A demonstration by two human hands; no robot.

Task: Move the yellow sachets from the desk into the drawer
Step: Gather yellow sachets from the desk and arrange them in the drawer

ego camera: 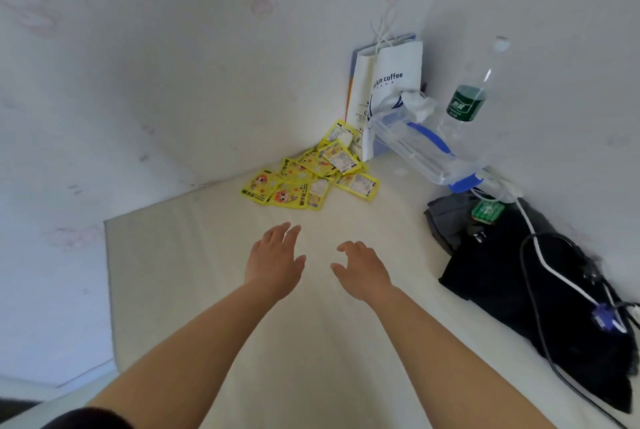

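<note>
Far L: pale wall [121, 82] w/ faint pink cartoon prints, a few small marks low down. It meets a 2nd pale wall at R, forming a corner behind the desk [207, 272]. Desk top is cream/off-white, matte, w/ a visible L edge and near-L corner; floor beyond that edge is pale, blurred.

Left hand [275, 262] hovers over bare desk, palm down, fingers spread & extended, holding nothing. Forearm bare; dark sleeve at bottom L of frame.

Yellow sachets [311, 172] lie in a loose overlapping pile on the desk, back near the wall corner, ahead of both hands & apart from them. Some face up w/ cartoon print, some label side up.

Right hand [362, 269] just beside the left, also above the desk, fingers curled loosely, empty.

Behind the pile: white paper bag [388, 82] w/ "coffee" lettering, upright against the corner. Clear plastic box [426, 151] w/ blue clips sits tilted to its R. Clear bottle [471, 96] w/ green label stands by R wall. Dark cloth [519, 283] on desk's R side, w/ white & black cables [540, 262] across it. No drawer seen.
</note>
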